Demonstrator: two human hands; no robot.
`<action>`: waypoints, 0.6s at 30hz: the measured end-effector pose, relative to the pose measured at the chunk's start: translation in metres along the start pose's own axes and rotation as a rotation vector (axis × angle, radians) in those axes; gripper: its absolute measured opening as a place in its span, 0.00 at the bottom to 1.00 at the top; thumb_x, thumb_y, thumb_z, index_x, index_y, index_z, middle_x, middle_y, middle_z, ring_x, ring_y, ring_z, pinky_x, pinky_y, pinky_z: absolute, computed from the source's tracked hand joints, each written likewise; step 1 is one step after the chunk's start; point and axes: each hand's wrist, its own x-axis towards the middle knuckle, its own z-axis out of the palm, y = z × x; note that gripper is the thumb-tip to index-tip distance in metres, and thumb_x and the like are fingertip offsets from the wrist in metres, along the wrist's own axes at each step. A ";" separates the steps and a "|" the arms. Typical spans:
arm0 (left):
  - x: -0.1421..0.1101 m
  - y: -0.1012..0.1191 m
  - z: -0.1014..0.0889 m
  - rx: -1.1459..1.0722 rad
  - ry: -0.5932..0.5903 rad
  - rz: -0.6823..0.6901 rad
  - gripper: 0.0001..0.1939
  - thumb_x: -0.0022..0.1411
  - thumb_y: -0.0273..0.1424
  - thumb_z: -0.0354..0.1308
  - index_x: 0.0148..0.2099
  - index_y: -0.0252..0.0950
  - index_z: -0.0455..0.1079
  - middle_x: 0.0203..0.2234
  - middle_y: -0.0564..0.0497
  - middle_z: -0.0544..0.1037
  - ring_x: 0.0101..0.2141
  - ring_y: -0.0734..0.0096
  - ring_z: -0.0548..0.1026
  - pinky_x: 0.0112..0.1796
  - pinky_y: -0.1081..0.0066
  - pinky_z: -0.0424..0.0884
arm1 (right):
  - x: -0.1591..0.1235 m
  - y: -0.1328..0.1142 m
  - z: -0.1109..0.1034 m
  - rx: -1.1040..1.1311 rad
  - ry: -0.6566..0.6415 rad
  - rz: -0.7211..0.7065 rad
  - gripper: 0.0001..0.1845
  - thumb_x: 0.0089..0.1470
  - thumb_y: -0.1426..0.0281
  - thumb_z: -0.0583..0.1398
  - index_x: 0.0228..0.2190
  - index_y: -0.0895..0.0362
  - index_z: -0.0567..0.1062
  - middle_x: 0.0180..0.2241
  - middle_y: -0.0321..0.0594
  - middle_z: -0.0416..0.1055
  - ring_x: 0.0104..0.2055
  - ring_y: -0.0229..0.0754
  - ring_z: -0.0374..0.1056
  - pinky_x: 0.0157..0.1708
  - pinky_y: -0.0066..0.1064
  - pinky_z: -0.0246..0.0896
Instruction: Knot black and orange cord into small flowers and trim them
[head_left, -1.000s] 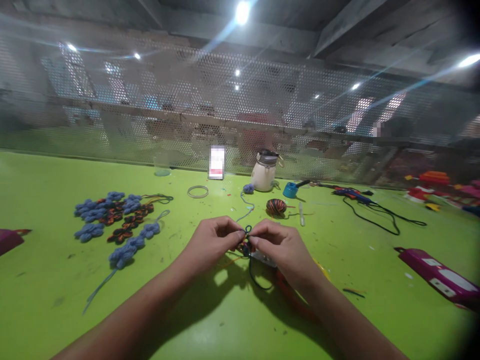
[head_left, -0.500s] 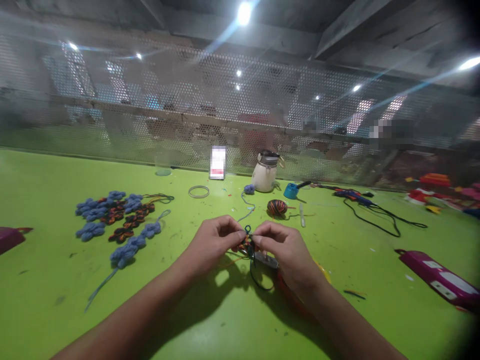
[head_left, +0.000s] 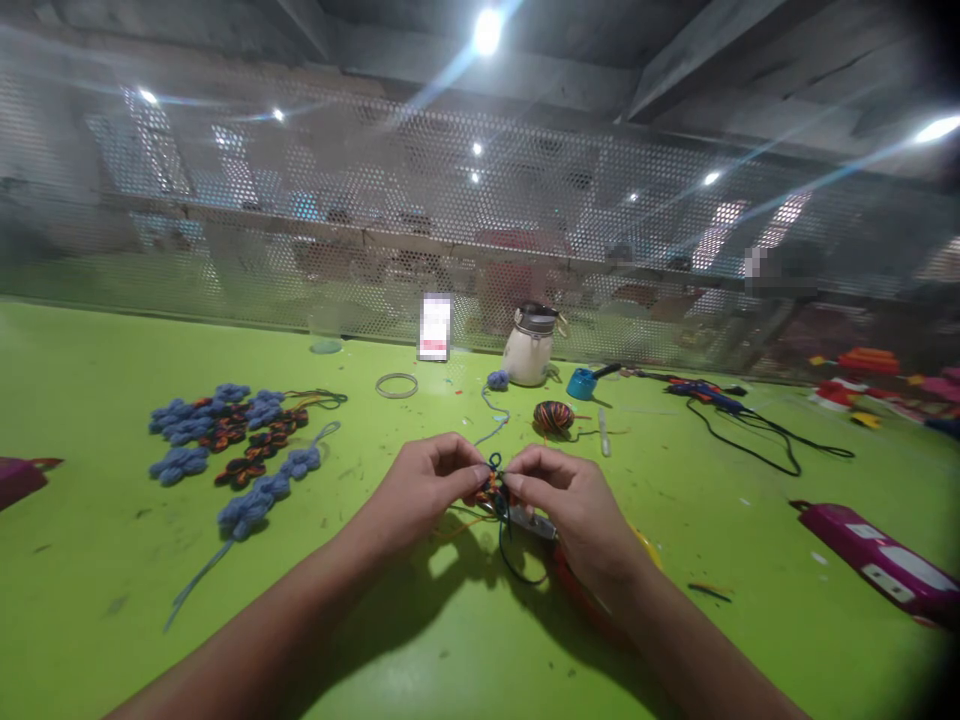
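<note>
A small dark and orange crocheted flower is pinched between my two hands, a loop of dark yarn rising from its top. My left hand grips its left side with thumb and index finger. Closed on the opposite edge is my right hand. A dark yarn tail curls down below the flower. Under the right hand lie pliers or scissors with metal jaws and red-orange handles, partly hidden. Beyond the hands sits a ball of multicoloured yarn.
Blue crocheted flowers and dark-orange ones lie left on the green table. A white jar, phone, ring and blue tape roll stand farther back. A purple power strip lies right.
Both hands hold nearly the same pose around the flower. The view has shifted very slightly; nothing on the table has visibly moved.
</note>
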 end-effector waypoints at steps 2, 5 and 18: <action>0.000 0.000 0.000 0.004 0.001 0.006 0.04 0.51 0.29 0.58 0.28 0.33 0.67 0.21 0.53 0.70 0.25 0.74 0.66 0.28 0.72 0.61 | 0.000 0.000 0.000 -0.007 0.003 -0.005 0.07 0.40 0.68 0.64 0.22 0.59 0.72 0.20 0.33 0.66 0.22 0.34 0.60 0.24 0.27 0.55; 0.000 0.000 0.001 0.011 0.005 0.013 0.04 0.51 0.29 0.58 0.28 0.33 0.67 0.21 0.53 0.70 0.25 0.74 0.66 0.29 0.72 0.62 | 0.000 0.001 -0.001 -0.014 -0.004 -0.016 0.07 0.39 0.68 0.64 0.22 0.59 0.72 0.21 0.34 0.67 0.23 0.34 0.61 0.24 0.27 0.55; -0.001 0.001 0.001 0.016 0.019 0.006 0.04 0.51 0.29 0.58 0.27 0.33 0.68 0.21 0.53 0.70 0.24 0.74 0.66 0.28 0.72 0.62 | -0.001 -0.001 -0.001 -0.014 -0.028 -0.027 0.06 0.41 0.68 0.64 0.23 0.59 0.73 0.21 0.34 0.68 0.24 0.34 0.61 0.25 0.27 0.55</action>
